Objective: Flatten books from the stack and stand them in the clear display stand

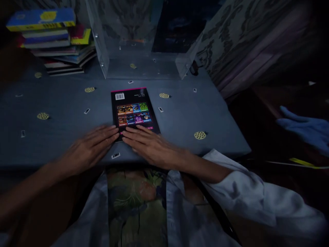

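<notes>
A black book (135, 97) with a pink top edge lies flat on the table in front of me. It shows a barcode and rows of several small coloured pictures. My right hand (147, 144) rests flat over the book's near edge, fingers stretched out. Beside it, my left hand (89, 147) is flat too, its fingertips at the book's near left corner. Neither hand grips anything. Part of the book's near edge is hidden under the fingers.
A stack of books (51, 39) stands at the back left. Behind the book is a clear plastic stand (144, 70) with a dark sheet (180, 27). The grey-blue tablecloth (180, 116) ends at the right. Beyond it is a blue glove (305, 128), dimly lit.
</notes>
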A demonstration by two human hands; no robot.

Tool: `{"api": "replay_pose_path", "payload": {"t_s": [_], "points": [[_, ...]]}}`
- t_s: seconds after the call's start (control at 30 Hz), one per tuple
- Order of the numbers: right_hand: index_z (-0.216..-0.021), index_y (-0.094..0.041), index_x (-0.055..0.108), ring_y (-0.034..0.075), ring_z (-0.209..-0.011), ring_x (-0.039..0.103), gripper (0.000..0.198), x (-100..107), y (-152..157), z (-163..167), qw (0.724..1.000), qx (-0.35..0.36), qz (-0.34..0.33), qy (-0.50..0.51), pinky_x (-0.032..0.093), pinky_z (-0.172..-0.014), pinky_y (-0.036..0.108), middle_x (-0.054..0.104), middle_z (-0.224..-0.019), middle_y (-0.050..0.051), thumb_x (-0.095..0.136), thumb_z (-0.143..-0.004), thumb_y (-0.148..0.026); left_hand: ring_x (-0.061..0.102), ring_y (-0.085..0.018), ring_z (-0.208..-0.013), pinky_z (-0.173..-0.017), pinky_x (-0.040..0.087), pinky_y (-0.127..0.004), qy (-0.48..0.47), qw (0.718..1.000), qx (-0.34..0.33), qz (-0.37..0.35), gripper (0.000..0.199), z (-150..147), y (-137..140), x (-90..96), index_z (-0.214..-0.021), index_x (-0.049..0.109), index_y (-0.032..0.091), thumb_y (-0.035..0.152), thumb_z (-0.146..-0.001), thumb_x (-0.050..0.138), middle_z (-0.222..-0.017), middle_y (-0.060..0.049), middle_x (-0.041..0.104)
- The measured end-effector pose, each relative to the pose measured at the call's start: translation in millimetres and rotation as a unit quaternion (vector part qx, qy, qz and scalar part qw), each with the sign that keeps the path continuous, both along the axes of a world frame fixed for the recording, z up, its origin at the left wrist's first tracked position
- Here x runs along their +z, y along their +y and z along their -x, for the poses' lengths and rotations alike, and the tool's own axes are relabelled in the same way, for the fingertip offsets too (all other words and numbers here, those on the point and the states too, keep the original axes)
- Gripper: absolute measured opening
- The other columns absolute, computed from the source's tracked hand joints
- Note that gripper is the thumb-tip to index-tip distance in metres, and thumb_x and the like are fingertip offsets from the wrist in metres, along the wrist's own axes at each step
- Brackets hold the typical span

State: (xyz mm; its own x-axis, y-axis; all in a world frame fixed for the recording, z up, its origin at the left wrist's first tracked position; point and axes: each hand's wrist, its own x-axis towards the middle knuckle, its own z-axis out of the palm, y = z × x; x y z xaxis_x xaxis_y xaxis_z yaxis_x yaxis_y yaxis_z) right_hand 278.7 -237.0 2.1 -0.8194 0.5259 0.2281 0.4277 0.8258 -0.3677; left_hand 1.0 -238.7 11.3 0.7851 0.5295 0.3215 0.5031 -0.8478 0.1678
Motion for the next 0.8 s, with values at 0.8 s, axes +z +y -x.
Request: {"api": "replay_pose_path", "payload": {"t_s": [0.8], "points": [[-0.144,-0.014,0.052,0.023,-0.142,0.046,0.045,-8,-21,-90,0.99,-0.118,-0.053,0.064,0.042,-0.118,0.046,0.057,-0.145,0.014,0.046,-0.1,-0.015,0.056,-0.023,-0.134,-0.114,0.045,-0.037,0.096,0.978,-0.146,-0.109,0.036,-113,29,4.4,-0.134,0.058,0.006,0.021,-0.106,0.042,-0.139,-0.014,0.062]]}}
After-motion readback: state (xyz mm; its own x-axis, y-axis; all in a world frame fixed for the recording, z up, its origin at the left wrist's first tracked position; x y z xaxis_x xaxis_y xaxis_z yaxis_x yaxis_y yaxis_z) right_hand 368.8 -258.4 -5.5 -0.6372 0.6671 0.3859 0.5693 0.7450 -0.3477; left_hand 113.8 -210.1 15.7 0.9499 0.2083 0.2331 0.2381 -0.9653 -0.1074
